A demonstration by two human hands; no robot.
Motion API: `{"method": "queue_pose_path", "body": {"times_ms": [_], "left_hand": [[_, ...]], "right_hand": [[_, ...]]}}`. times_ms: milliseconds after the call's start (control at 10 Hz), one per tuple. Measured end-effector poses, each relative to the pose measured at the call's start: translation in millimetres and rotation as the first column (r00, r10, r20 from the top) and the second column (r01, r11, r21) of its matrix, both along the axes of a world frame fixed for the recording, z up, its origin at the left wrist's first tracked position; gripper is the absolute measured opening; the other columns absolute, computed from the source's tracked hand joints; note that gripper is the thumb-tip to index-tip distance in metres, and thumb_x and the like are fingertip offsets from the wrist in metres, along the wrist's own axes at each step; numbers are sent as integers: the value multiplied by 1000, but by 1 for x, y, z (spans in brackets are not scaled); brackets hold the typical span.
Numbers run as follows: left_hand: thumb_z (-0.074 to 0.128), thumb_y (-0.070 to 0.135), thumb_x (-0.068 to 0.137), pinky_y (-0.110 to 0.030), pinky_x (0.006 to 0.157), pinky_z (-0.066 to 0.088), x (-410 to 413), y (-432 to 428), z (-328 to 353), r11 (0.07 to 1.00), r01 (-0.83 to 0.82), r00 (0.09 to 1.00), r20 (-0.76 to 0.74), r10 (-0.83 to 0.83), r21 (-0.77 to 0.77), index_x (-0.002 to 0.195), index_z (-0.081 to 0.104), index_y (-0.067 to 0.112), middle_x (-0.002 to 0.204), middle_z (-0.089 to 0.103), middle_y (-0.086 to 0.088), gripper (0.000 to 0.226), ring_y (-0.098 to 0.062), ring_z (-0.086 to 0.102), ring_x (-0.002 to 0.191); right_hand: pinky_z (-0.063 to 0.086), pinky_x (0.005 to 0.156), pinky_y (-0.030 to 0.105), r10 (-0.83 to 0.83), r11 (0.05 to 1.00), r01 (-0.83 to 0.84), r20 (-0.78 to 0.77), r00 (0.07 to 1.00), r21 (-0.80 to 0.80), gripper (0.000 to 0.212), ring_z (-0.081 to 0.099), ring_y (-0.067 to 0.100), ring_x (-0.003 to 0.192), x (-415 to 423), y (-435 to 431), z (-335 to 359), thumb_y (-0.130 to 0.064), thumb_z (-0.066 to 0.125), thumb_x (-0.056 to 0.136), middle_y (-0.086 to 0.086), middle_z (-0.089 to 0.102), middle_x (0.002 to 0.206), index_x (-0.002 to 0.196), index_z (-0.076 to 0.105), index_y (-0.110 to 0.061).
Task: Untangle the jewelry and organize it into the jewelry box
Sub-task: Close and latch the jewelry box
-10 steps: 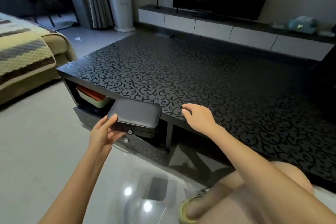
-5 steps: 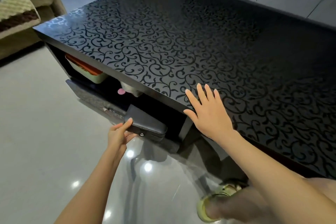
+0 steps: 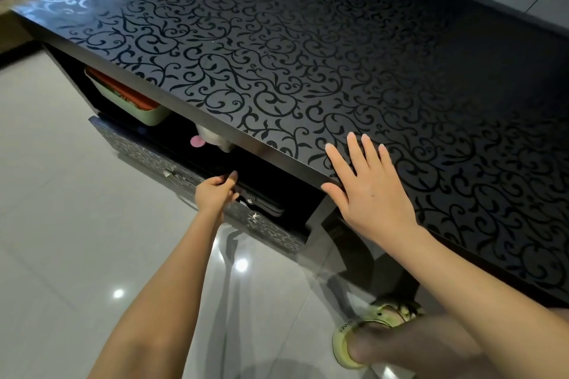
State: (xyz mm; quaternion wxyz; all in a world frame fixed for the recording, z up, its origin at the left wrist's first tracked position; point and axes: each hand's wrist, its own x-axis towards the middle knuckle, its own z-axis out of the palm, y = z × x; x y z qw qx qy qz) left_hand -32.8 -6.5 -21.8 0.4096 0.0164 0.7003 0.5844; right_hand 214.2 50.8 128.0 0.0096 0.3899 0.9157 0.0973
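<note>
**Left hand gripping the jewelry box under the table**

The person is leaning over a glossy black table [image 3: 308,49] patterned with curling vines. The left hand [image 3: 215,194] is reaching into the dark open space beneath the tabletop and is gripping the near left end of the jewelry box [image 3: 266,207], thumb on top and fingers curled round its edge. The box, dark and closed with a small silver clasp facing forward, is sitting low in that space, just behind the patterned drawer front [image 3: 197,181]. Whether it is resting on the shelf or is lifted slightly cannot be told.

The right hand [image 3: 369,194] is lying flat on the tabletop at its near edge, fingers straight and slightly spread, thumb along the rim, holding nothing.

Further left under the tabletop, a pale green tray [image 3: 144,115] with something orange in it is sitting near a white container [image 3: 215,138] with a pink disc [image 3: 197,141] in front. A yellow-green slipper [image 3: 366,332] is showing on the shiny tiled floor [image 3: 61,224] at the lower right.
</note>
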Motion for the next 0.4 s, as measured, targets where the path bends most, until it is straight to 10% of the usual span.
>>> {"method": "queue_pose_path", "body": {"times_ms": [100, 400], "left_hand": [[68, 17, 86, -28, 67, 56, -1, 2, 0, 1000, 15, 1000, 13, -15, -21, 59, 46, 10, 36, 41, 8, 35, -5, 45, 37], [51, 24, 96, -40, 69, 55, 21, -12, 35, 986, -166, 934, 318, 161, -9, 107, 46, 6, 84, 45, -13, 22, -32, 56, 96]], "right_hand": [[30, 108, 58, -4, 1000, 4, 1, 1000, 6, 63, 30, 43, 136, 0, 1, -1, -50, 20, 96, 25, 34, 146, 147, 29, -14], [28, 109, 57, -20, 999, 21, 18, 1000, -46, 65, 30, 43, 136, -3, 2, 3, -52, 14, 95, 24, 33, 147, 147, 26, -15]]}}
